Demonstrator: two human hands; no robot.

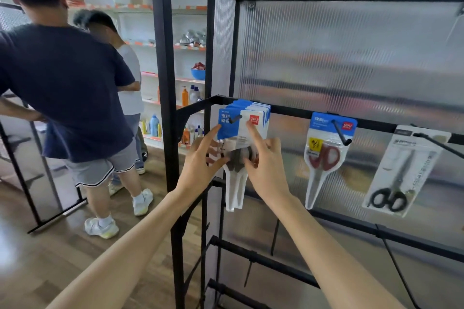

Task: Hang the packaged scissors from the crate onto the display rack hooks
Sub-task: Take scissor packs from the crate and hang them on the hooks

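Several blue-and-white scissors packages (244, 118) hang stacked on the leftmost hook (235, 118) of the black display rack (296, 110). The front package (234, 183) hangs lowest. My left hand (200, 165) holds its left side at the grey handles, index finger stretched up to the blue card. My right hand (263, 163) holds the right side, with its index finger pressing near the red logo. The crate is out of sight.
A red-handled scissors package (324, 158) hangs on the middle hook, a black-handled one (401, 173) on the right hook. Two people (75, 98) stand at the left. Shelves with bottles (185, 98) fill the background. Ribbed translucent panels back the rack.
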